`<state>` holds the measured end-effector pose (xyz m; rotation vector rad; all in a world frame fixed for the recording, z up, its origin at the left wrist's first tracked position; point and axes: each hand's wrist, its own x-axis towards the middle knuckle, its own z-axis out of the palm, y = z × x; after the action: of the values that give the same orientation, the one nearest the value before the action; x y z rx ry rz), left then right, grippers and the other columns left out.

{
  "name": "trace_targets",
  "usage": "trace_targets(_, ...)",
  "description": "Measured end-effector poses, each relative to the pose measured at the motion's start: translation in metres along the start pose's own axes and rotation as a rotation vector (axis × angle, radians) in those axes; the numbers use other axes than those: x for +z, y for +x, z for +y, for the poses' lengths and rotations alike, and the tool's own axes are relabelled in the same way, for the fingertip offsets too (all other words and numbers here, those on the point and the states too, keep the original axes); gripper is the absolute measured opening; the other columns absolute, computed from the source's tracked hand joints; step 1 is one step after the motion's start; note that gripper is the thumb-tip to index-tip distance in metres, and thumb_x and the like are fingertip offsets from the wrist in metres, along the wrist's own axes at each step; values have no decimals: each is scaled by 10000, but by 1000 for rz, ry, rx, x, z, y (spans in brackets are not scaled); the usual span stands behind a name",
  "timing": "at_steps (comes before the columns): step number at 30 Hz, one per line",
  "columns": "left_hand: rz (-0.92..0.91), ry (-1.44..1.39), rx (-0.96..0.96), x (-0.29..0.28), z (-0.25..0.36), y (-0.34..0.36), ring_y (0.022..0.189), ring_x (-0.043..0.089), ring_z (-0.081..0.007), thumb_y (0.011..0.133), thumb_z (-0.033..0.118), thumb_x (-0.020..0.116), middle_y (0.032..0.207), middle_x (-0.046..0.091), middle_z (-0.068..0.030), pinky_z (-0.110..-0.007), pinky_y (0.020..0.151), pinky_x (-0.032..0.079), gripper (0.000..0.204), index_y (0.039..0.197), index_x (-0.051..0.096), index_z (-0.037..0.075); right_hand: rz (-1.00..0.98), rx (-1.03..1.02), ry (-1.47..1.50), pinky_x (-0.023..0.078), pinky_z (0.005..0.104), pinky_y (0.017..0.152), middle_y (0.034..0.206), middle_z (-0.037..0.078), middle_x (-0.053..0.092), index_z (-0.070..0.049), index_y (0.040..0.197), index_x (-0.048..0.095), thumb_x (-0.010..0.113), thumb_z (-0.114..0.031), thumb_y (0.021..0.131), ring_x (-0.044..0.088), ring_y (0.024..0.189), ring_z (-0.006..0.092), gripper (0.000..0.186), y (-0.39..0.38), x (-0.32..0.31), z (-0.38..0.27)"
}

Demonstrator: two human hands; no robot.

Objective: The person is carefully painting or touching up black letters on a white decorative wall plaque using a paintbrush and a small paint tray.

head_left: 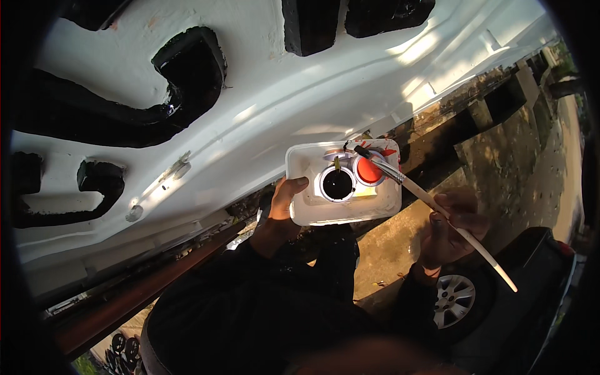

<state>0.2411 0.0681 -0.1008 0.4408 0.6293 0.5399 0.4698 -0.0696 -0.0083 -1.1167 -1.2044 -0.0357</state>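
My left hand [282, 206] grips the left side of a white plastic tub [306, 214], its thumb over the rim. Inside stand an open pot of black paint [338, 184] and an open pot of red paint [369, 170], side by side. Between the fingers of my right hand [451, 225] is a paintbrush [425, 196] with a pale wooden handle and metal ferrule. Its dark bristles are over the tub's far right part, near the red pot; whether they touch anything I cannot tell. Red and black smears mark the tub's rim.
A white wall or sign panel with raised black letter shapes [181, 78] fills the upper left. Far below, at lower right, a dark vehicle with a silver wheel [454, 301] stands on the ground. A rusty brown beam [150, 281] runs along the lower left.
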Motion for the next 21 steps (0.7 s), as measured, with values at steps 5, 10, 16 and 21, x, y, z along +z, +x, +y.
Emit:
trace_targets(5, -27, -20, 35, 77, 8, -39, 1078, 668, -271, 900, 353, 580, 1195, 640, -133, -428, 934, 553, 572, 1342, 522, -4, -55, -4, -98, 524, 328, 711, 1002, 105, 709, -146, 1054, 574, 858, -41, 765, 625, 902, 262, 418, -2, 6, -64)
trace_targets(10, -17, 34, 21, 137, 8, -77, 1064, 668, -271, 915, 346, 574, 1187, 640, -137, -413, 929, 549, 550, 1341, 520, 3, 56, -150, -299, 491, 335, 746, 1057, 51, 679, -194, 1059, 677, 844, -40, 778, 615, 895, 232, 362, 17, -2, -122)
trace_targets(16, -190, 125, -14, 195, 9, -105, 1054, 663, -248, 937, 347, 547, 1195, 646, -142, -387, 932, 528, 529, 1342, 529, 6, -129, -228, -836, 410, 383, 875, 1086, -10, 667, -197, 982, 725, 882, -234, 735, 608, 988, 212, 295, 37, -24, -162)
trace_targets(21, -222, 46, -152, 215, 22, -115, 1046, 640, -260, 933, 404, 576, 1187, 626, -137, -393, 916, 524, 587, 1385, 489, 38, -435, -108, -963, 376, 408, 910, 1241, 27, 595, -136, 1245, 655, 696, -630, 824, 566, 1123, 214, 650, 58, -28, -207)
